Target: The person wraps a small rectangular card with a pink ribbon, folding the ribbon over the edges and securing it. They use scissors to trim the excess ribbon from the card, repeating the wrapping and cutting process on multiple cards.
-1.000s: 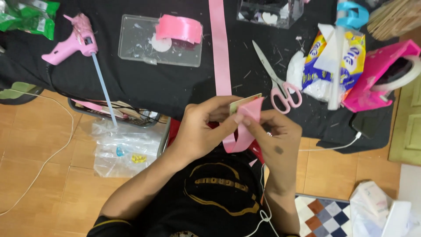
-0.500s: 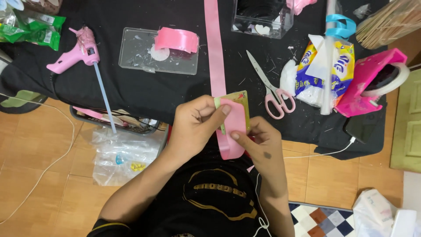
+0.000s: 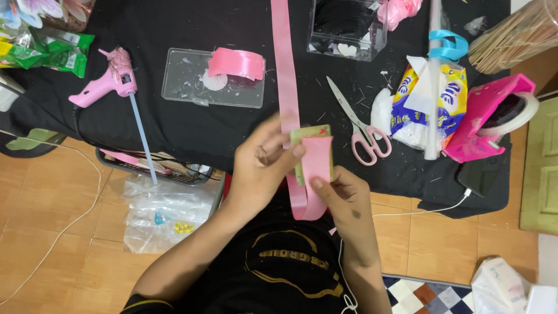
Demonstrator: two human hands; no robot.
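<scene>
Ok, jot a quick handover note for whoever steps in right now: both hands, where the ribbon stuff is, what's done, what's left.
Left hand: pinching the top edge of a small green card with pink ribbon laid over its face.
Right hand: thumb pressing the ribbon low on the card.
The ribbon runs up the black table and loops below the card.
Scissors lie just right; pink glue gun far left; ribbon roll on a clear tray.
Done: ribbon laid over the card.
Left: ribbon uncut, loop loose.
</scene>
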